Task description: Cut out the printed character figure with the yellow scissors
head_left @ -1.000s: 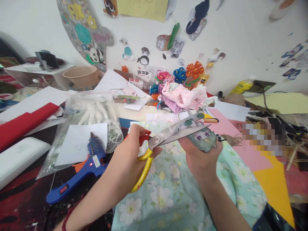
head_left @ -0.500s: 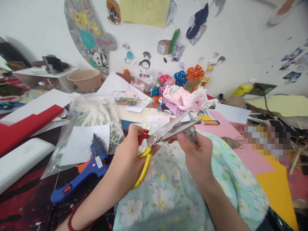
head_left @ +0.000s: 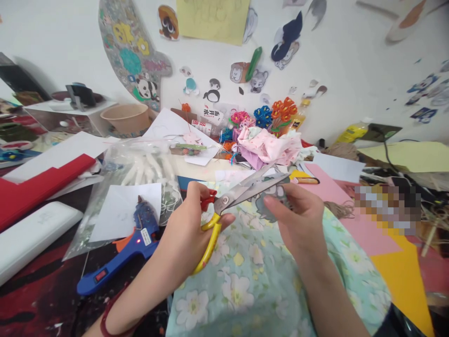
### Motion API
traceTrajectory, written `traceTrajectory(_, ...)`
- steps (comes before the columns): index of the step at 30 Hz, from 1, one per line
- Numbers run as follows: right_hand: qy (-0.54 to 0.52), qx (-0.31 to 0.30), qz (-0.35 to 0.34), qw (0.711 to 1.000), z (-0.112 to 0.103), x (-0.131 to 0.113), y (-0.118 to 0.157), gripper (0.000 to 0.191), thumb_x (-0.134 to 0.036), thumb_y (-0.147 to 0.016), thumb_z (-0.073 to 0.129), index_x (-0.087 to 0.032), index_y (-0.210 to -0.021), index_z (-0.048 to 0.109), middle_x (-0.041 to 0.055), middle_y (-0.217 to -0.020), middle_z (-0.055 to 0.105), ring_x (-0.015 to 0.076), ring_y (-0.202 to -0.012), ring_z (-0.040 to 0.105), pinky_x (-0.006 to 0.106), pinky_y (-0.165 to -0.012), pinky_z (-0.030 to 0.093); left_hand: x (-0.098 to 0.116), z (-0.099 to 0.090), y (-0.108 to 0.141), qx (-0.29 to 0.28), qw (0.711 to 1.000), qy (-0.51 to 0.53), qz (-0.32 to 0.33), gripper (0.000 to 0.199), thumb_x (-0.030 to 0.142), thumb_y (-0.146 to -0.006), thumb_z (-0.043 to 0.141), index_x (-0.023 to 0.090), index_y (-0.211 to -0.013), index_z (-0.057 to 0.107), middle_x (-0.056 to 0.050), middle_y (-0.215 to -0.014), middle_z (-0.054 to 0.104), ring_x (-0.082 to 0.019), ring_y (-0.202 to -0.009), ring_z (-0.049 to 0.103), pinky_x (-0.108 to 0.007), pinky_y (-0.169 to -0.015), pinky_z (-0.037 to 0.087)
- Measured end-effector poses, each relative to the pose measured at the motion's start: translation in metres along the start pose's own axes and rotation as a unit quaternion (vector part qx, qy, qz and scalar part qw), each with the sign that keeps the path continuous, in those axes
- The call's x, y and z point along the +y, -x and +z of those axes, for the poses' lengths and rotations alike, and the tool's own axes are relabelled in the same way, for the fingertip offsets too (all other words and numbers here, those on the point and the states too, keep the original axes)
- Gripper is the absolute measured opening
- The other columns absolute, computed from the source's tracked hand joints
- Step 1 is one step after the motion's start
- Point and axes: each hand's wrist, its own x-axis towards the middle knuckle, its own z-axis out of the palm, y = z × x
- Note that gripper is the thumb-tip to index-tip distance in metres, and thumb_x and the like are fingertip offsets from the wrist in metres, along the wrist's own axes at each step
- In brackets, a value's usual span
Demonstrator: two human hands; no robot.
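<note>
My left hand (head_left: 191,224) is closed around the red and yellow handles of a pair of scissors (head_left: 242,189). The scissor blades stand a little apart and point up to the right. Between finger and thumb, my right hand (head_left: 301,213) pinches a grey paper cutout (head_left: 270,201) with a drawn figure on it. The blades pass across the cutout's upper part; whether they are cutting it I cannot tell. Beneath both hands lies green floral fabric (head_left: 235,290).
A blue glue gun (head_left: 140,243) with a lit red light lies at left, beside a plastic bag (head_left: 115,164) of white pieces. Pink cloth (head_left: 266,145) and craft flowers (head_left: 263,115) sit at the back. Pink paper (head_left: 372,234) lies at right.
My right hand has moved slightly right and turned, so more of the grey cutout shows. The scissor blades have closed slightly. My left hand keeps its hold on the handles.
</note>
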Motion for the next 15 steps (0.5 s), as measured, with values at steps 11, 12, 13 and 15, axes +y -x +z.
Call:
traceTrajectory(11, 0.053, -0.033, 0.011, 0.998, 0.0028, -0.0022, 0.0054, 0.010, -0.027, -0.082, 0.080, -0.020, -0.076, 0.077, -0.0016, -0.059, 0.057, 0.0111, -0.056, 0.050, 0.023, -0.048, 0.045, -0.0023, 0.0043, 0.0027, 0.048, 0.997, -0.045, 0.031, 0.044, 0.053, -0.079, 0.067, 0.026, -0.102, 0.041, -0.011, -0.108, 0.066, -0.034, -0.106, 0.067, -0.060, -0.095, 0.050)
traceTrajectory(12, 0.054, -0.032, 0.007, 0.998, 0.0032, -0.0022, 0.0059, 0.010, -0.027, -0.082, 0.080, -0.020, -0.077, 0.077, -0.0013, -0.059, 0.058, 0.0114, -0.056, 0.050, 0.023, -0.048, 0.046, -0.0030, 0.0047, 0.0029, 0.048, 0.997, -0.049, 0.037, 0.044, 0.053, -0.080, 0.067, 0.025, -0.102, 0.041, -0.011, -0.109, 0.067, -0.035, -0.106, 0.067, -0.061, -0.096, 0.050)
traceTrajectory(13, 0.055, -0.031, 0.004, 0.998, 0.0037, -0.0021, 0.0062, 0.008, -0.027, -0.082, 0.079, -0.020, -0.079, 0.078, -0.0006, -0.061, 0.060, 0.0120, -0.056, 0.051, 0.024, -0.049, 0.048, -0.0033, 0.0050, 0.0032, 0.046, 0.997, -0.052, 0.041, 0.044, 0.053, -0.080, 0.067, 0.025, -0.103, 0.040, -0.012, -0.111, 0.067, -0.035, -0.106, 0.067, -0.061, -0.095, 0.050)
traceTrajectory(15, 0.061, -0.031, -0.009, 0.998, 0.0045, -0.0017, 0.0063, 0.006, -0.026, -0.083, 0.078, -0.021, -0.085, 0.080, 0.0011, -0.069, 0.067, 0.0142, -0.061, 0.057, 0.027, -0.055, 0.053, -0.0029, 0.0048, 0.0038, 0.039, 0.997, -0.056, 0.047, 0.045, 0.052, -0.080, 0.067, 0.025, -0.104, 0.040, -0.014, -0.112, 0.067, -0.036, -0.106, 0.068, -0.061, -0.095, 0.051)
